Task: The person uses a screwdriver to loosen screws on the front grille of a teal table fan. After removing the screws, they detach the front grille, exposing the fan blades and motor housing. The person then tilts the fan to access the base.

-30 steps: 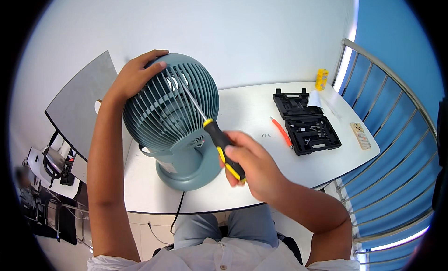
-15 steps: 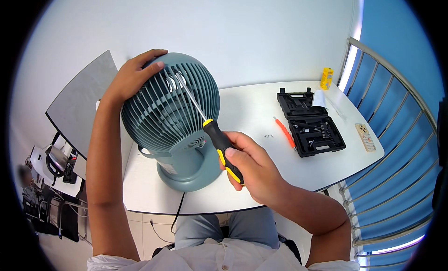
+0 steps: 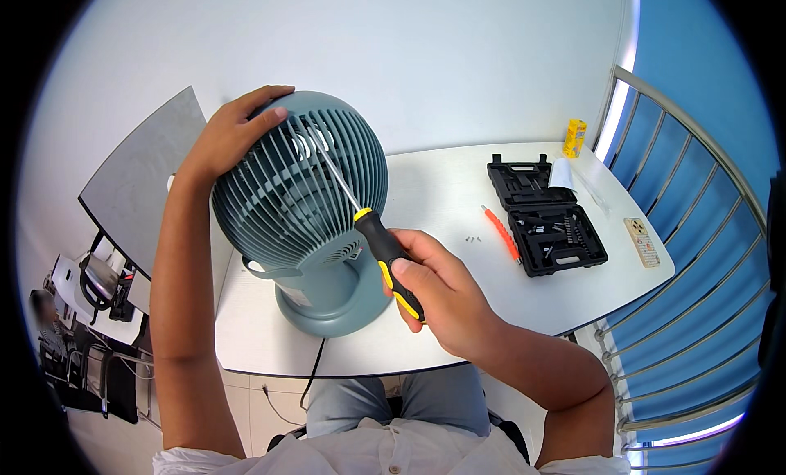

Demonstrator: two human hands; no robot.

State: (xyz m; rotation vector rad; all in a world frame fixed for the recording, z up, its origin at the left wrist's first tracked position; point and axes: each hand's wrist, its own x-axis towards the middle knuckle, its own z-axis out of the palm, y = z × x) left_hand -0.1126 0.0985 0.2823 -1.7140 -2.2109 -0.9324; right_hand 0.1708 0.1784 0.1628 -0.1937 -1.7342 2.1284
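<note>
Right hand [image 3: 442,291] drives screwdriver [image 3: 372,229] into fan [image 3: 299,205]; left hand [image 3: 233,131] steadies it.

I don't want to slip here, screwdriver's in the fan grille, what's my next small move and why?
Probably press the screwdriver straight in and turn slowly. Its shaft already reaches through the grille of the fan, the right hand grips the handle, and the left hand braces the fan's top.
</note>
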